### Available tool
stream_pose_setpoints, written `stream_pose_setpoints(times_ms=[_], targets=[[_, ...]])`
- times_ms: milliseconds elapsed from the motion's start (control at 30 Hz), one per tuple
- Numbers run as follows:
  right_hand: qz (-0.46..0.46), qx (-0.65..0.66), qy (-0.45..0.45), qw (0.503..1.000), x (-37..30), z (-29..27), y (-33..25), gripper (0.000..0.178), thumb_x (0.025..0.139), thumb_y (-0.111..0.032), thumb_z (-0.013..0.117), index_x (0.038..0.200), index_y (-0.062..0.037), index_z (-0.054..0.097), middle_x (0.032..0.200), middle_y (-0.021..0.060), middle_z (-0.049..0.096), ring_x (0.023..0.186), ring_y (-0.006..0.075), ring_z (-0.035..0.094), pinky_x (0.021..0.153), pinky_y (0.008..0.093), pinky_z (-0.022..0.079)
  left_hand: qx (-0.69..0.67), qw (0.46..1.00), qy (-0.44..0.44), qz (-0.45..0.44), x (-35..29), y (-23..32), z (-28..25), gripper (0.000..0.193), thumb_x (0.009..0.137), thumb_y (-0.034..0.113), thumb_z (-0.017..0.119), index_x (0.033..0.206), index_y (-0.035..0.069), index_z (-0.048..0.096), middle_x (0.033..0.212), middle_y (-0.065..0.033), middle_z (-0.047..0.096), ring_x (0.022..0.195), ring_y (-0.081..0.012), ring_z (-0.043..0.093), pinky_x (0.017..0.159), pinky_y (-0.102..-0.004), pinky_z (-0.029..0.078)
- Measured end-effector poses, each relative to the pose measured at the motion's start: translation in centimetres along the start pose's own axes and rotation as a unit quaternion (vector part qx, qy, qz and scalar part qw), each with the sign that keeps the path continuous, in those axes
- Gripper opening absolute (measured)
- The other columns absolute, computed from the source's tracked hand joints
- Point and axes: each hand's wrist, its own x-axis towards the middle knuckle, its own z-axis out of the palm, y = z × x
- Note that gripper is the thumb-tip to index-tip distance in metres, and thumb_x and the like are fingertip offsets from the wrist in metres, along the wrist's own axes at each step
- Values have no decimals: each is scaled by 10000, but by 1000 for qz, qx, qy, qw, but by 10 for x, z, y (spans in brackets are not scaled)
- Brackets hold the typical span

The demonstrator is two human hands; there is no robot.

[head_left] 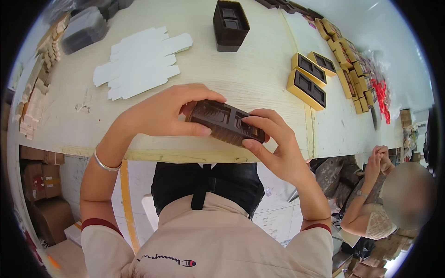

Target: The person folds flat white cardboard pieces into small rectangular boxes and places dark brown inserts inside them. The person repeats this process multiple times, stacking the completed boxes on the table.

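Note:
Between my two hands, just above the near edge of the table, is a dark brown plastic insert tray (217, 116) with recesses in its top. Its ridged side looks like several trays nested together. My left hand (178, 113) is wrapped round the left end, thumb along the near side and fingers over the far side. At the right end my right hand (273, 139) grips it, with the thumb on the near corner and fingertips on the top. Farther off stands a stack of similar dark trays (232, 28). Flat white carton blanks (143, 62) lie beyond my left hand.
Gold boxes with dark inserts (308, 88) stand to the right, with rows of more gold boxes (354, 78) beyond. Red strips (382, 99) lie at the far right edge. Grey plastic trays (83, 30) are piled at far left. Another person (366, 199) sits at the right.

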Motion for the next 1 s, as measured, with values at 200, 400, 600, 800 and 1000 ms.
stream_pose_setpoints(times_ms=[200,400,600,800,1000], targets=[[60,49,-12,997,11,0,-4,294,835,-134,720,1079,7,639,1038,116,572,753,188,572,657,285,477,-65,993,-58,-79,3,-8,0,600,724,145,787,1260,22,548,1192,-97,558,896,-145,533,745,-264,461],[132,146,-58,979,20,-3,-4,254,855,-120,695,1040,45,644,1024,118,589,713,158,544,641,266,466,-89,983,-72,-147,-3,3,3,633,724,161,788,1272,-4,516,1127,-110,603,861,-152,545,739,-279,467],[163,197,-67,964,17,0,-8,235,875,-104,670,1046,55,640,1087,136,604,759,179,577,691,288,481,-105,983,5,-154,-28,5,27,638,753,107,775,1308,-25,492,1158,-104,574,927,-140,558,750,-263,476],[2,-46,-61,997,7,4,9,238,842,-108,686,1046,11,660,1216,191,584,893,305,647,729,341,519,-77,985,45,-150,-35,17,35,594,790,99,742,1326,21,498,1155,-87,576,889,-141,570,713,-265,496],[-193,-186,-12,963,4,8,40,263,800,-77,705,1052,-14,666,1198,181,589,823,306,644,678,336,526,162,982,65,-67,-30,17,55,573,808,105,714,1345,138,515,1203,-100,529,883,-251,612,727,-329,526]])
